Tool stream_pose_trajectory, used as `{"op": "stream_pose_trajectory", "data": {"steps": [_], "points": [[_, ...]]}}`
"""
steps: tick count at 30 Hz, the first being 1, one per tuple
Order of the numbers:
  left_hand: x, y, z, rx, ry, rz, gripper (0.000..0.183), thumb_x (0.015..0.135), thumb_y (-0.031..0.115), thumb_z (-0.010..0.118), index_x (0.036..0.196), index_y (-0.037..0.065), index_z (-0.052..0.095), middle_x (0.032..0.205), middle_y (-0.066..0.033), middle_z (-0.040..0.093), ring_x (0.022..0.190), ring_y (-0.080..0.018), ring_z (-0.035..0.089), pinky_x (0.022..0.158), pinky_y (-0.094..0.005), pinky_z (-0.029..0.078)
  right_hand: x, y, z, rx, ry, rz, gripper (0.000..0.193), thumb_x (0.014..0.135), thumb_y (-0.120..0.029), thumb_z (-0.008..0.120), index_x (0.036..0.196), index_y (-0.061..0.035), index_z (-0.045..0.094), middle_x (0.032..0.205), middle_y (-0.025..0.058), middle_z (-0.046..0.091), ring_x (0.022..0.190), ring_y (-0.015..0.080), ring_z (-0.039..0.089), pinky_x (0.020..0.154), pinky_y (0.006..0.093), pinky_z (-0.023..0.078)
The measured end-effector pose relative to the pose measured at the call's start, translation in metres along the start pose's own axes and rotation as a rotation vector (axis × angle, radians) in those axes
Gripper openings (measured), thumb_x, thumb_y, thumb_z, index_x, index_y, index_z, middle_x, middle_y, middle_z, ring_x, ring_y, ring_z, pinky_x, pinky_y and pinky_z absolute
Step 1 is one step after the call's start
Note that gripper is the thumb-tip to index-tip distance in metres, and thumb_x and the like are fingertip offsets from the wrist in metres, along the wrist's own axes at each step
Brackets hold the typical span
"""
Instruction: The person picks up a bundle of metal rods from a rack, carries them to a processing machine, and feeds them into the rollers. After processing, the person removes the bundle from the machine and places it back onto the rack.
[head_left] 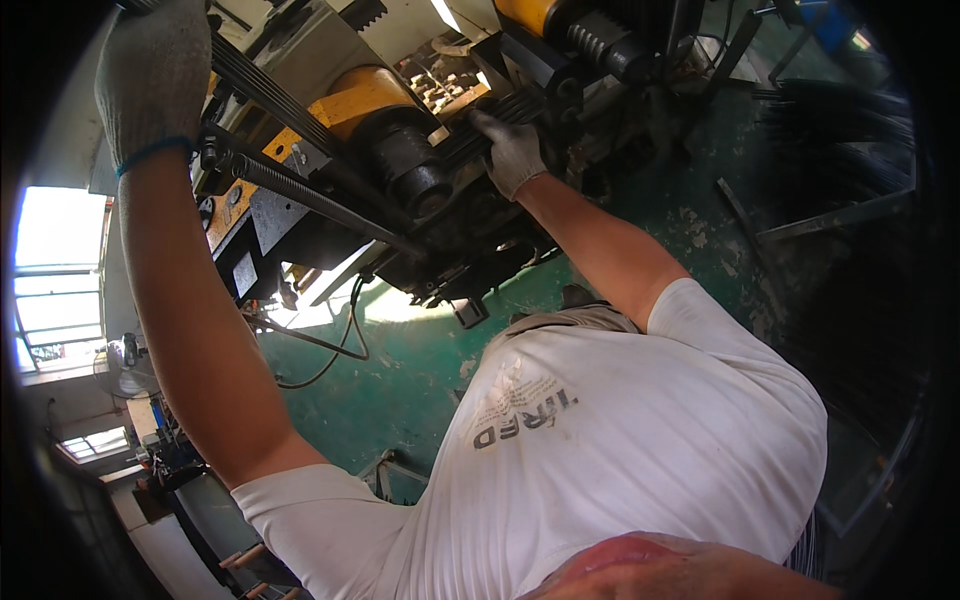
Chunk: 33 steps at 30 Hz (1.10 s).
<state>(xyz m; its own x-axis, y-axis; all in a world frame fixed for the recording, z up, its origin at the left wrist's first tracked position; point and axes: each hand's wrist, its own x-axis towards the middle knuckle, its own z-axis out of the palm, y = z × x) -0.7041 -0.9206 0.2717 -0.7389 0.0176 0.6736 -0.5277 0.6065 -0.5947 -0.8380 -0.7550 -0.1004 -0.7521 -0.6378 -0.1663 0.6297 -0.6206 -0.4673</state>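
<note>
We see our left hand, in a grey knit glove with a blue cuff, raised high at the upper left, its fingers resting on the dark ribbed rods that run across the machine; we cannot tell whether they close around them. Our right hand, in a white glove, reaches forward to the middle of the machine, its fingers curled down over a bundle of dark bars just beside the black roller. A threaded steel rod slants below the yellow housing. Black cables hang under the machine above the green floor. More dark rods lie at the far right.
</note>
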Motion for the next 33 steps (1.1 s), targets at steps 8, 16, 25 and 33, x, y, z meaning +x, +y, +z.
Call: {"op": "stream_pose_trajectory", "data": {"steps": [8,16,25,33], "points": [[-0.001,-0.011,-0.003,0.238,-0.131,-0.055,0.029,0.101,0.029,0.058,0.12,0.014,0.074,0.112,-0.0166,0.074,0.102,-0.0315,0.072,0.09,-0.0413,0.054,-0.001,0.004,0.002,0.006,-0.012,0.014,0.025,0.092,-0.002,0.073,0.116,0.0006,0.068,0.111,0.0096,0.071,0.095,0.0209,0.071,0.085,0.0355,0.06],[-0.041,0.002,-0.02,-0.598,-0.21,-0.368,0.034,0.092,0.034,0.068,0.106,0.005,0.078,0.092,-0.0143,0.076,0.087,-0.0246,0.072,0.083,-0.0405,0.052,0.004,0.01,-0.019,-0.068,-0.015,0.008,0.025,0.094,-0.005,0.07,0.118,0.0015,0.071,0.116,0.0086,0.072,0.103,0.0193,0.07,0.088,0.0342,0.057],[-0.047,0.003,-0.039,-0.944,-0.508,-0.732,0.042,0.086,0.039,0.077,0.113,0.007,0.079,0.105,-0.0099,0.078,0.105,-0.0222,0.07,0.095,-0.0375,0.047,0.013,0.017,-0.042,-0.179,-0.039,0.061,0.027,0.094,-0.006,0.069,0.121,-0.0008,0.072,0.119,0.007,0.072,0.105,0.0167,0.069,0.091,0.0309,0.054],[-0.045,-0.009,-0.04,-0.755,-0.492,-0.456,0.035,0.101,0.024,0.059,0.131,0.011,0.072,0.122,-0.0103,0.075,0.111,-0.0199,0.072,0.1,-0.0324,0.051,0.014,0.015,-0.042,-0.126,-0.026,0.065,0.026,0.093,-0.005,0.072,0.118,-0.0014,0.072,0.114,0.0063,0.072,0.101,0.0157,0.069,0.088,0.0306,0.054]]}}
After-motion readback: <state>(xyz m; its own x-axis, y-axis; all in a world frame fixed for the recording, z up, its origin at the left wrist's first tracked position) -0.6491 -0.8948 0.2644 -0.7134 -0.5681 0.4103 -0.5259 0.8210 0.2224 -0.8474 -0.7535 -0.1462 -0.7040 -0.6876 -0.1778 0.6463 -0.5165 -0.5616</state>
